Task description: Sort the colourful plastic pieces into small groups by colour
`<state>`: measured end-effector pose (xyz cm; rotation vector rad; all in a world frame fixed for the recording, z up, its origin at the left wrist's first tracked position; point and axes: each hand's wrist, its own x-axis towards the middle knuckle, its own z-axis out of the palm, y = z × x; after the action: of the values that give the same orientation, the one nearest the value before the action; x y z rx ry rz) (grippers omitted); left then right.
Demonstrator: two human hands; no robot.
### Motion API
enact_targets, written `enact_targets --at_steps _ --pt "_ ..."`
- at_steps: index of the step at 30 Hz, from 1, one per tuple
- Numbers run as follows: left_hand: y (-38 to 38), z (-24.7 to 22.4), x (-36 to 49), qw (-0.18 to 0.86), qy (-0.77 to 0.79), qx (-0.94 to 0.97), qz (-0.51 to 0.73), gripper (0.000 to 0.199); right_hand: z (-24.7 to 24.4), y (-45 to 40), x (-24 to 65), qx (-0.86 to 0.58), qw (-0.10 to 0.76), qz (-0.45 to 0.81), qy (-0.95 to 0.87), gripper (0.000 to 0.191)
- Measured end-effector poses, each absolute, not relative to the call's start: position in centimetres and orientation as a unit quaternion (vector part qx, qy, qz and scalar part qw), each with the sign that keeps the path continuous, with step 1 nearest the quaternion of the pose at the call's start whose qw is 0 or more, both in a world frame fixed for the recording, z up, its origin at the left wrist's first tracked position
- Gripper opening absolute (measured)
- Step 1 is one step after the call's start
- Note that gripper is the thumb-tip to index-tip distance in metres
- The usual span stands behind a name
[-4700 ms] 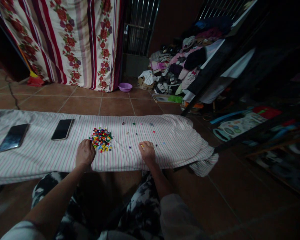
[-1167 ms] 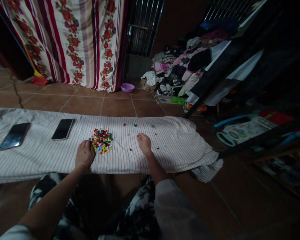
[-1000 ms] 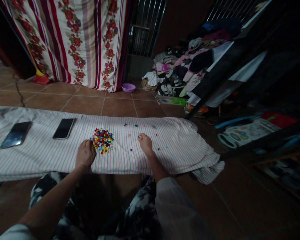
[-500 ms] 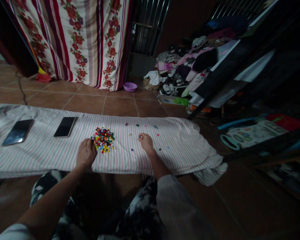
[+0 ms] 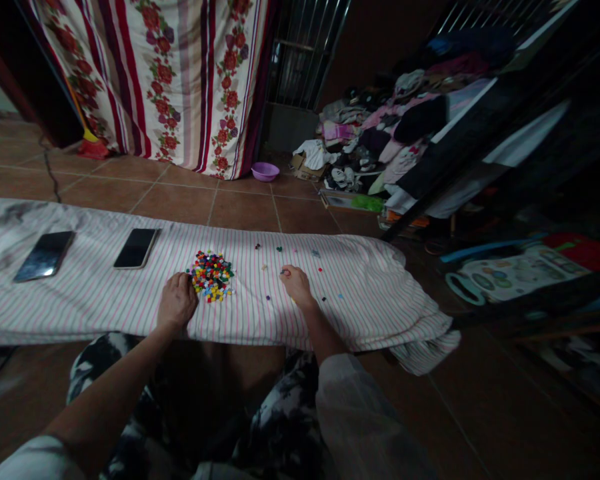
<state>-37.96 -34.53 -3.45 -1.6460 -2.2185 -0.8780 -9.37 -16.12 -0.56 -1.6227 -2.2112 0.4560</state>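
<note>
While the left hand (image 5: 177, 303) lies beside the heap of small coloured blocks (image 5: 211, 276), the right hand (image 5: 297, 285) is out among the scattered blocks (image 5: 300, 257), a short way to the heap's right. The work in hand looks like dealing with these blocks one at a time. The right hand's fingertips (image 5: 285, 274) are drawn together and pressed down at a tiny dark block, but whether they have gripped it is too small to tell. The left hand's fingers (image 5: 187, 283) curve loosely against the heap's edge, neither clearly clenched nor clearly holding anything; the palm is hidden, so I cannot tell.

The heap sits near the middle of a striped sheet (image 5: 105, 313) spread in a long strip across the person's lap, with two phones (image 5: 44, 256) (image 5: 136, 248) lying on it to the left. Beyond is a brown tile floor (image 5: 245, 210), cracked toward the left, with a floral curtain (image 5: 155, 87) hanging behind it and a purple basin (image 5: 265, 171) by its hem. To the right, a mound of clothes (image 5: 375, 133) is piled against a dark metal frame (image 5: 460, 140), and a patterned toy mat (image 5: 510, 280) lies low down, partly in shadow.
</note>
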Motion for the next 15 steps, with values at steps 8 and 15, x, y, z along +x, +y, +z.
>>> enact_targets --at_steps 8,15 --pt "-34.51 -3.16 -37.84 0.113 -0.761 -0.561 -0.306 0.02 -0.91 -16.1 -9.53 -0.58 0.184 0.136 -0.782 0.028" --pt "-34.59 -2.95 -37.84 0.11 -0.771 -0.561 -0.281 0.02 -0.9 -15.97 -9.37 -0.573 0.182 0.144 -0.786 0.035"
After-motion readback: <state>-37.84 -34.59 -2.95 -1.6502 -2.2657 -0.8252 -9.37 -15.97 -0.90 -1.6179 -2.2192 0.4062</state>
